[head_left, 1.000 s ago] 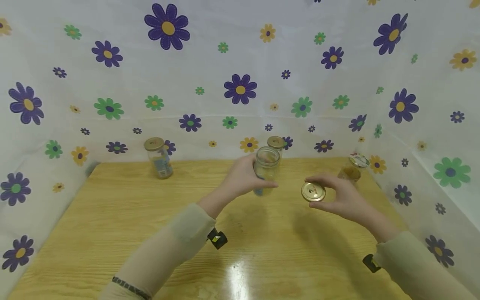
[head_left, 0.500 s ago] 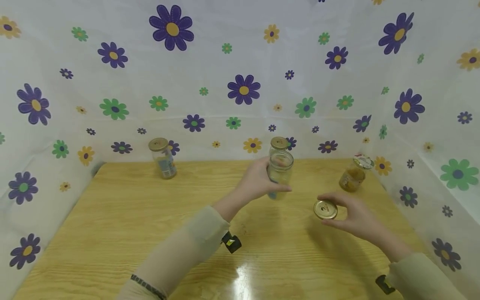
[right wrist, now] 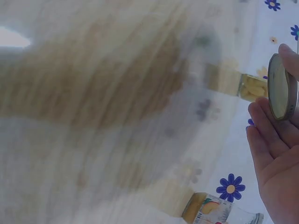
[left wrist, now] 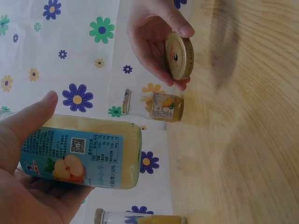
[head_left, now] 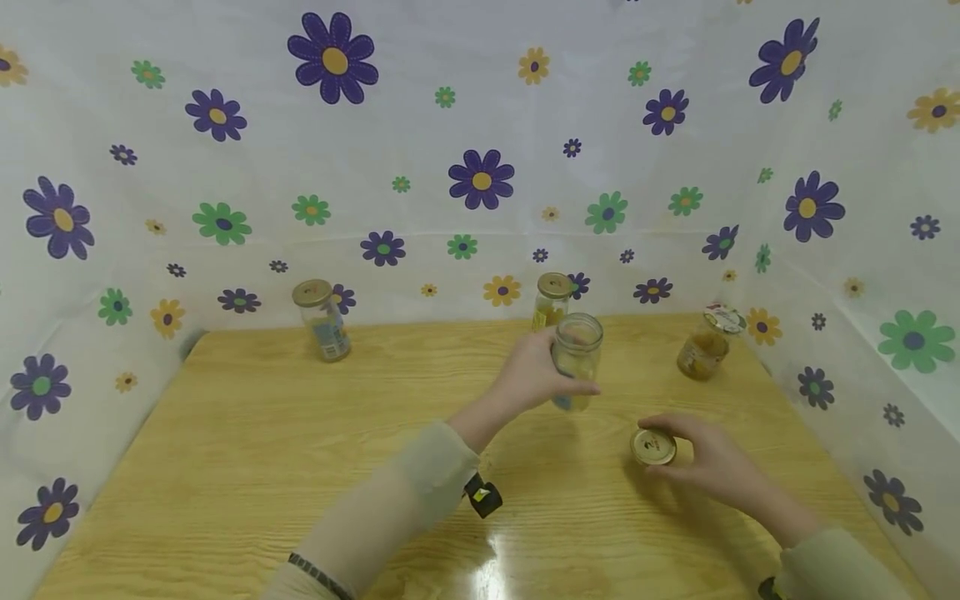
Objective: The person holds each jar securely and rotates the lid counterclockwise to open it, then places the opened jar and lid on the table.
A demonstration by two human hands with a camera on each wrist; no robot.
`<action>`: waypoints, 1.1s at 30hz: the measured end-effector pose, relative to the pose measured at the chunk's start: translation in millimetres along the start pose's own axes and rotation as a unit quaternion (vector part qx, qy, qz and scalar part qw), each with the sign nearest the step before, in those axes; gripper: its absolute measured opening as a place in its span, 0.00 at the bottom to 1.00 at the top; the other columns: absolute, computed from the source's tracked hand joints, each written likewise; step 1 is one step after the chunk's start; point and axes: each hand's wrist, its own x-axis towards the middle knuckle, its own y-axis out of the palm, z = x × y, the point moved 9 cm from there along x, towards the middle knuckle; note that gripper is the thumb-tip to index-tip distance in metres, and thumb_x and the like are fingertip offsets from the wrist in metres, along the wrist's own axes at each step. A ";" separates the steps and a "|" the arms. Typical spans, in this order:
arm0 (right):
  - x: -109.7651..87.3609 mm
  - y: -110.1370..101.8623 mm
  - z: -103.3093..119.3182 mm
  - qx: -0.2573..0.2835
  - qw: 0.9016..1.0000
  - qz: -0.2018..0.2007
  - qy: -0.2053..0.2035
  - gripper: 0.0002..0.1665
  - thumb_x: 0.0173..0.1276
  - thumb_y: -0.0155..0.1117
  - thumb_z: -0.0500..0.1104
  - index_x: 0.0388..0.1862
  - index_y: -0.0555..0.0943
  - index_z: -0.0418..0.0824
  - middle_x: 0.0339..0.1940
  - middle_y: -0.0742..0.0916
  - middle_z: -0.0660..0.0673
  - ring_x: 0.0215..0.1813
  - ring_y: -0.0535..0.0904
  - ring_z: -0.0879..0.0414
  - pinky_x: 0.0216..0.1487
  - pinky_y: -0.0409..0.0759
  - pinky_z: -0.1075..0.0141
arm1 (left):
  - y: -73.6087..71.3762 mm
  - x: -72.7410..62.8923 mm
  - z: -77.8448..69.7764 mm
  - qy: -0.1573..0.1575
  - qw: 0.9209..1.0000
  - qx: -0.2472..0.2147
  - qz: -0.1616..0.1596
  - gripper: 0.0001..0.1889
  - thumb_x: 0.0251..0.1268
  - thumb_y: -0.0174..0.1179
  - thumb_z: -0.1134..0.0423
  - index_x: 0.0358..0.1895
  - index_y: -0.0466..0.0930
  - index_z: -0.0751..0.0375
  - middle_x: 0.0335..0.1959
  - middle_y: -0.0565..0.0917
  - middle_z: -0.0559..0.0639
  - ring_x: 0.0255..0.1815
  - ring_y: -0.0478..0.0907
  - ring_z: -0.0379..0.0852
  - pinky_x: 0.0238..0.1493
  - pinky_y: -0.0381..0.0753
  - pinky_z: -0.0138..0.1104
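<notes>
My left hand (head_left: 531, 371) grips an uncapped glass jar (head_left: 579, 350) and holds it up above the table, its mouth facing upward. A blue label with an apple picture wraps the jar (left wrist: 79, 151) in the left wrist view, and pale yellowish contents show through the glass. Lower and to the right, my right hand (head_left: 705, 458) pinches a round gold lid (head_left: 653, 447) by its edge between thumb and fingers. The lid's printed top faces up in the head view; its pale underside (right wrist: 279, 88) shows in the right wrist view.
Behind the left hand stands a gold-lidded jar (head_left: 553, 300) with yellow contents. Another lidded jar (head_left: 322, 321) with a blue label is at the back left, and a jar with a patterned lid (head_left: 708, 343) at the back right. Flowered cloth (head_left: 420, 150) walls the wooden table (head_left: 262, 467).
The left hand has brought the jar rightward and a little toward me. The right hand has lowered the lid toward the table, nearer to me, uncovering the back-right jar from view.
</notes>
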 end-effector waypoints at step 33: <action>-8.5 32.6 4.0 -0.123 0.989 0.073 -0.040 0.36 0.55 0.86 0.46 0.60 0.84 0.33 0.54 0.91 0.39 0.55 0.88 0.42 0.59 0.87 0.45 | 59.2 4.3 38.0 -0.015 0.999 0.037 0.021 0.31 0.49 0.86 0.59 0.59 0.83 0.57 0.58 0.89 0.55 0.59 0.86 0.53 0.62 0.86 0.38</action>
